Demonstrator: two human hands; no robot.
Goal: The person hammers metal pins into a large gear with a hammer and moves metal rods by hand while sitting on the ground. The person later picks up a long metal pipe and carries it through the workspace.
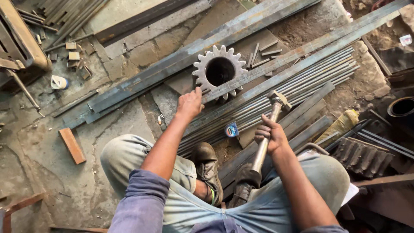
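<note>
Left hand [189, 103] fingers curled, touching steel strip [241, 82] beside gear [219, 71]; right hand [269, 136] gripping hammer [271, 118] over rods [302, 82].

Guy's squatting on the concrete floor [51, 172], left hand [189, 103] pressed on a flat steel bar [241, 82] lying across a big gear wheel [219, 71]. Right hand [269, 136] is wrapped around a hammer [269, 129], its head up over a bundle of rods [302, 82].
</note>
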